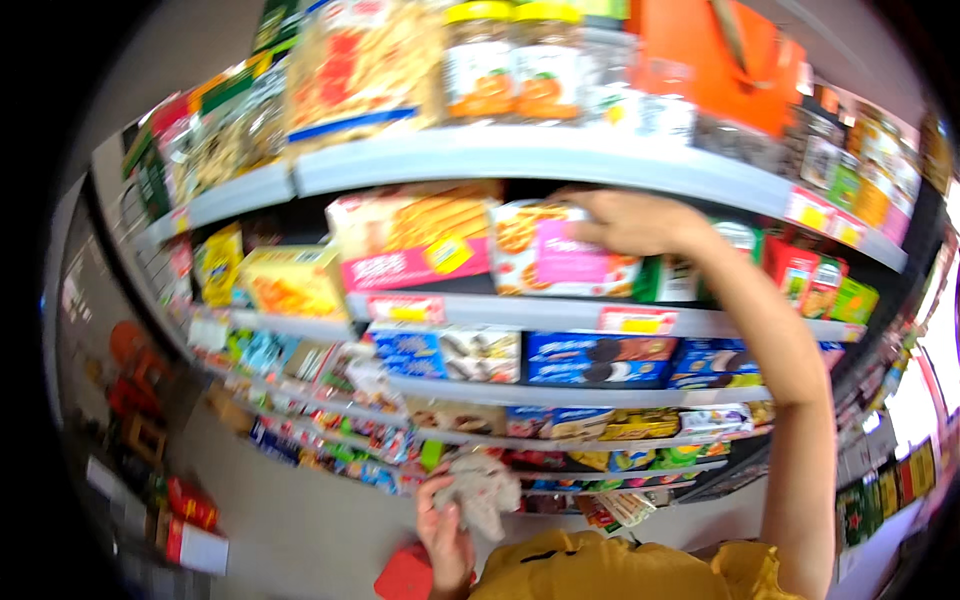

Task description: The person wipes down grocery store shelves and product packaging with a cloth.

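My right hand reaches onto the second shelf and rests at the upper right corner of a white box with a pink panel and pictured cookies. Its fingertips go behind the box top, so I cannot tell if they grip it. Left of that box stands a pink and cream biscuit box, tilted a little. Down in front of my body, my left hand holds a crumpled greyish cloth between thumb and fingers.
Above is a shelf edge with yellow-lidded jars, a large bag of snacks and an orange gift bag. Lower shelves hold blue cookie packs. A red object is low by my left hand. Cartons stand at the left.
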`<state>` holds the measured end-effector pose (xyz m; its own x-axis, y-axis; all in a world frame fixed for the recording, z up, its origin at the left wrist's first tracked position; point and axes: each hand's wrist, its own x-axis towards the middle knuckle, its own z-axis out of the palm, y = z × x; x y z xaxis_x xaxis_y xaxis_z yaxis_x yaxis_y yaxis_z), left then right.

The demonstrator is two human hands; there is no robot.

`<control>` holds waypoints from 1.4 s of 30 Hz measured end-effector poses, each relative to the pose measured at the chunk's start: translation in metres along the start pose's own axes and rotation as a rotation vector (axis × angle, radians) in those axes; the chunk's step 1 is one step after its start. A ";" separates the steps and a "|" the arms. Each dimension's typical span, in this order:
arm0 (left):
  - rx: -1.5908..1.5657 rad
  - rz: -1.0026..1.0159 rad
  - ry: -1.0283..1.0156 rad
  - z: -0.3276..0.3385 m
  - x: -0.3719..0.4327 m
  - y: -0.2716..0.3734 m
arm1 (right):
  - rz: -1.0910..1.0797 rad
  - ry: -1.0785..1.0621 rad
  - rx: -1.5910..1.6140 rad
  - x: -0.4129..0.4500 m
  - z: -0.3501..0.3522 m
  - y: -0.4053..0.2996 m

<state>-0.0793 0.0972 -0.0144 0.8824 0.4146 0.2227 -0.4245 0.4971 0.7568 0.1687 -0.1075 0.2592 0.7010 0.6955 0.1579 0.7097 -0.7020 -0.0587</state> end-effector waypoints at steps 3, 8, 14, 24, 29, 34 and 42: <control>0.047 0.062 0.032 0.001 -0.002 0.010 | -0.059 0.059 -0.098 0.018 0.001 -0.016; 0.003 0.002 0.011 0.001 0.002 0.006 | -0.217 0.357 0.038 0.035 0.003 -0.013; -0.007 -0.009 0.049 -0.012 -0.003 0.001 | -0.241 0.426 0.151 0.067 0.013 -0.015; 0.073 0.056 0.069 -0.017 -0.003 0.019 | -0.138 0.357 0.015 0.095 0.006 -0.040; 0.034 0.036 0.063 -0.020 -0.002 0.014 | -0.114 0.367 0.038 0.100 0.012 -0.042; 0.033 0.009 0.035 -0.013 0.005 0.016 | -0.088 0.318 0.213 0.089 0.007 -0.049; 0.060 0.014 0.018 -0.024 0.004 0.006 | -0.290 0.030 0.041 0.068 0.005 -0.045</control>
<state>-0.0829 0.1206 -0.0241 0.8726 0.4348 0.2226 -0.4230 0.4450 0.7893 0.1850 -0.0277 0.2672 0.4662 0.8610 0.2033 0.8829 -0.4672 -0.0461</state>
